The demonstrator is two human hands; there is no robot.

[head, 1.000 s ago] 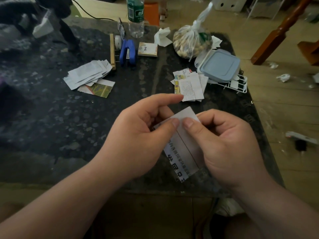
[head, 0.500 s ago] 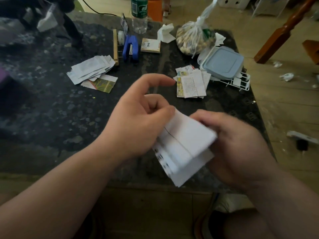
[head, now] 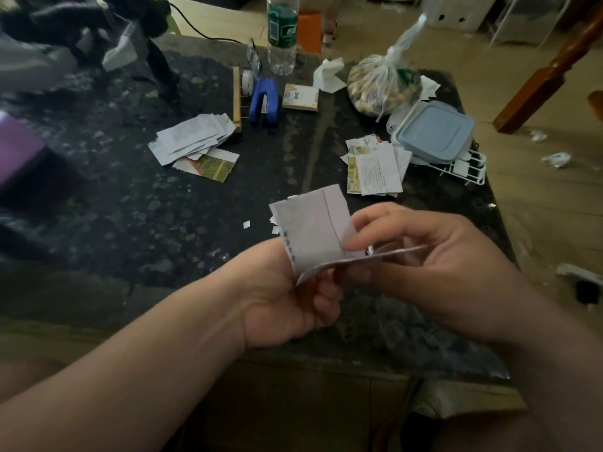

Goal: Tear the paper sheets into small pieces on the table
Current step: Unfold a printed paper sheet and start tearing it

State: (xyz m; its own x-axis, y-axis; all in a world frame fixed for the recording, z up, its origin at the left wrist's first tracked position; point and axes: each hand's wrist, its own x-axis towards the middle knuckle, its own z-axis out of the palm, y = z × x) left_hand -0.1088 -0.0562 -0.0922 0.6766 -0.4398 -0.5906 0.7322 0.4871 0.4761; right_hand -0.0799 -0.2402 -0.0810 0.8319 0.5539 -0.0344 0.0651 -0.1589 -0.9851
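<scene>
Far beyond left hand (head: 287, 305): water bottle (head: 282, 34), green label, upright. Nearer than it: blue stapler (head: 263, 104), with wooden strip (head: 237, 96) just left and small printed pad (head: 300, 97) just right. Beyond right hand (head: 434, 272): knotted bag of nuts (head: 383, 86). Nearer: pale blue lidded box (head: 434, 132), partly over white wire rack (head: 463, 168). Tissue (head: 328, 75) between pad and bag. Purple block (head: 16, 148) far left.

A single wide-angle camera on the person's head is looking forward and down, sitting close over the left hand (head: 287, 301) and right hand (head: 443, 265), with the table (head: 130, 207) stretching ahead.
</scene>
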